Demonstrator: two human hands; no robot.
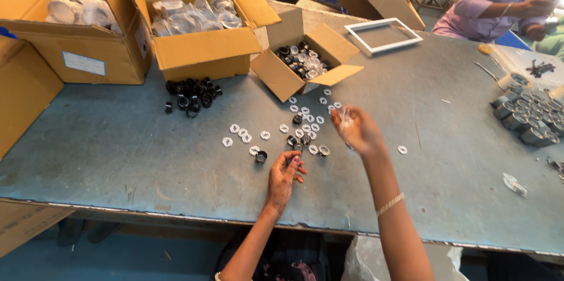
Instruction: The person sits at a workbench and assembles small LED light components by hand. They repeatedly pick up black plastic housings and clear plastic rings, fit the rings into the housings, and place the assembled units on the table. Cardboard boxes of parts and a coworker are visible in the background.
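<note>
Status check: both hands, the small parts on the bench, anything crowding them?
Left hand on the bench beside a black ring, holding nothing. Right hand raised, pinching a small clear piece. White rings scattered between them; small open box just behind.

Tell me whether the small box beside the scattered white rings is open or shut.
Open: the small box has its flaps spread, with black and clear parts visible inside.

small rings (pixel 305 122) lie on the table (pixel 147 152), before an open box (pixel 305 61), perhaps holding more.

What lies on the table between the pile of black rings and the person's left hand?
In the head view, a few small white parts and one black ring lie between the black ring pile and the left hand.
</note>
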